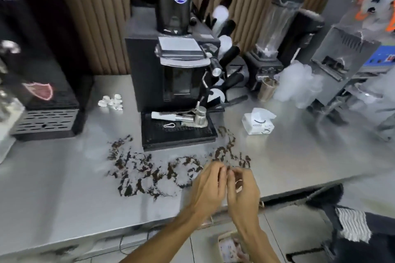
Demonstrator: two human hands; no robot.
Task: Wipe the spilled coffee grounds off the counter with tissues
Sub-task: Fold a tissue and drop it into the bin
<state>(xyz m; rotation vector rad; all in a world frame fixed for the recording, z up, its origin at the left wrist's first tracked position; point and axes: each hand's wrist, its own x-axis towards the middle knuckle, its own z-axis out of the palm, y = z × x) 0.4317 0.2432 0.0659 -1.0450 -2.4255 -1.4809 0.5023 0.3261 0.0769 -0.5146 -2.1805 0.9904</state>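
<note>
Dark coffee grounds (149, 168) lie scattered in a wide patch across the steel counter (64, 188), in front of the black coffee machine (173, 74) and up along its right side. A white tissue pack (258, 123), one sheet sticking up, stands on the counter to the right of the machine. My left hand (208, 190) and my right hand (243, 194) hover together above the counter's front edge, just right of the grounds. Their fingertips touch each other and the fingers are loosely bent. No tissue shows in either hand.
The machine's drip tray (177, 132) carries metal tools. A second black machine (47, 119) sits at far left, with small white pieces (112, 102) beside it. A blender (275, 28), metal cup (267, 92) and clear plastic bag (299, 85) stand at back right. A bin (228, 247) is on the floor.
</note>
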